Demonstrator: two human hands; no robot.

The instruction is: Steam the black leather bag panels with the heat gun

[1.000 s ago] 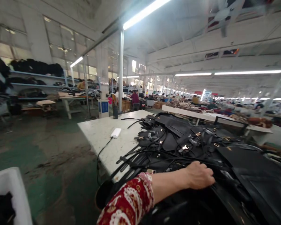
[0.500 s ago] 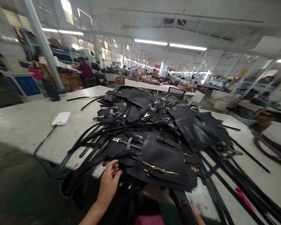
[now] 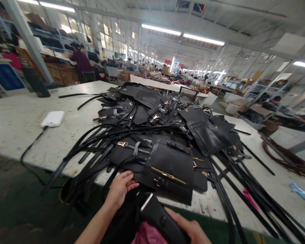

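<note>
My left hand (image 3: 122, 188) is closed at the near left edge of a black leather bag panel (image 3: 167, 161), thumb and fingers pinching its border. This panel has a gold zipper (image 3: 169, 175) and a small buckled strap below it. In my right hand (image 3: 188, 225) is a black handheld tool (image 3: 159, 213), shaped like a hair clipper, with a pale metal edge at its tip. The tool points up and left, just below the panel and apart from it. My right fingers are partly hidden behind it.
More black bag pieces (image 3: 142, 96) with buckles are heaped behind. Long black straps (image 3: 91, 145) hang over the table's (image 3: 12, 127) edge. A white power bank (image 3: 53, 119) with a cable lies left, a dark bottle (image 3: 35, 79) behind it. Brown straps (image 3: 282, 152) lie right.
The black tool has risen into view with my right hand, its tip swinging up and left. My left hand stays at the panel's edge. The whole view has shifted slightly.
</note>
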